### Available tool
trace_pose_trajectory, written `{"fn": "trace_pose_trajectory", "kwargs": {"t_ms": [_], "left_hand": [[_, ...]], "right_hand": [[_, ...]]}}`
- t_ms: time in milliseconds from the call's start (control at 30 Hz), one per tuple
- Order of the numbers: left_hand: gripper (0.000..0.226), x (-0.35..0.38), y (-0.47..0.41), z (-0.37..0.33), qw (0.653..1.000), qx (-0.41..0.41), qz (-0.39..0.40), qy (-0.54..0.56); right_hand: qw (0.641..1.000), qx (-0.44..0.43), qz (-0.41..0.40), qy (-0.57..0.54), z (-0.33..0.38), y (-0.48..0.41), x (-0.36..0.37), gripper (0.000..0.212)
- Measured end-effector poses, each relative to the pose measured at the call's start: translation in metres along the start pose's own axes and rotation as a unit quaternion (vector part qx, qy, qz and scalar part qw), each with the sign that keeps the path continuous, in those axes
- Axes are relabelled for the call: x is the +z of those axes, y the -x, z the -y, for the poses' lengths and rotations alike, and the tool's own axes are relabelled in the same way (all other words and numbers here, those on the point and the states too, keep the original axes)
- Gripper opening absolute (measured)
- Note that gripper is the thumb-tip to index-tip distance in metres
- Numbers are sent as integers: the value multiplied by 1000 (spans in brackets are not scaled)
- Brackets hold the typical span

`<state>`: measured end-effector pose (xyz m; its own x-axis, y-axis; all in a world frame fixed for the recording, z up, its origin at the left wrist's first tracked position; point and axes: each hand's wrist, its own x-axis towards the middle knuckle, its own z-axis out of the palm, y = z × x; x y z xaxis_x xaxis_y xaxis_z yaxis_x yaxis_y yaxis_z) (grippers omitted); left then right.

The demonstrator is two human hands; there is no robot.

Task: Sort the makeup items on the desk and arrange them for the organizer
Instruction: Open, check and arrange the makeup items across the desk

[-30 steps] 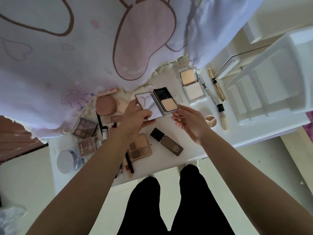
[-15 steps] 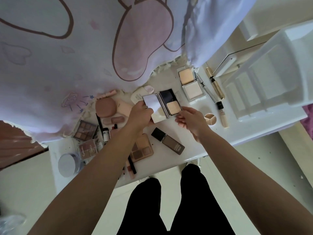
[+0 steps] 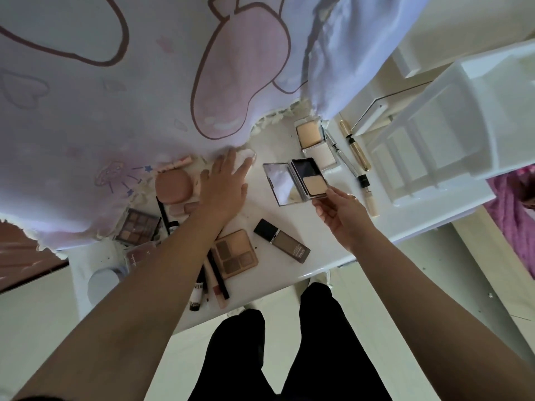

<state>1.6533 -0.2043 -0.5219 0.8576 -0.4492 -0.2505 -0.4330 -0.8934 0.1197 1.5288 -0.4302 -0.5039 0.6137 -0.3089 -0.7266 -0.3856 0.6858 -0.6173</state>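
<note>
Compact (image 3: 298, 180) open, mirror and beige powder pan facing up, mid-desk (image 3: 269, 215), just beside a second open compact (image 3: 314, 143) and near the white organizer (image 3: 434, 146). Right hand (image 3: 343, 218) pinches its near corner, thumb against curled fingers. Left hand (image 3: 225, 183) flat, fingers straight and spread, tips over a white pad (image 3: 247, 157) at the blanket (image 3: 144, 96) edge. Foundation bottle (image 3: 282, 244) and eyeshadow palette (image 3: 236, 253) lie nearer the front edge

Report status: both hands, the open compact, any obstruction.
Left hand open, fingers over a white pad by the blanket. Right hand pinches the open compact at its near corner. Slim tubes lie between it and the organizer.
</note>
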Motion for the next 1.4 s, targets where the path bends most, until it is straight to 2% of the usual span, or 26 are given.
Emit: {"fn": "trace_pose_trajectory", "kwargs": {"t_ms": [133,267,433,567,900,1000,1067,1133,1200,1333,1400], "left_hand": [[50,3,17,12,999,2,-44,10],[51,7,44,22,998,-3,-66,23],[47,8,57,34,998,-29,-50,36],[44,7,58,33,995,-53,-34,71],[55,0,63,27,995,-54,-5,80],[56,-1,63,27,995,-61,1,78],[55,1,64,27,995,-62,-3,81],[54,4,64,28,995,-62,-11,82],[53,6,65,29,995,-62,-16,80],[55,6,65,31,993,-71,-22,91],[57,4,66,31,992,-76,-24,99]], "right_hand": [[1000,-2,7,-22,-4,1,12,28],[999,19,38,-29,-12,1,42,19],[998,36,46,-3,-24,-8,83,18],[999,30,13,25,-33,-19,105,28],[990,-36,-127,43,-21,-41,112,28],[988,-41,-141,49,-16,-39,112,34],[983,-53,-147,100,-18,-38,110,37],[967,-73,-156,186,-21,-38,107,44],[937,-112,-144,299,-24,-35,104,51],[820,-228,-81,519,-32,-32,106,62],[788,-250,-53,561,-36,-32,108,66]]}}
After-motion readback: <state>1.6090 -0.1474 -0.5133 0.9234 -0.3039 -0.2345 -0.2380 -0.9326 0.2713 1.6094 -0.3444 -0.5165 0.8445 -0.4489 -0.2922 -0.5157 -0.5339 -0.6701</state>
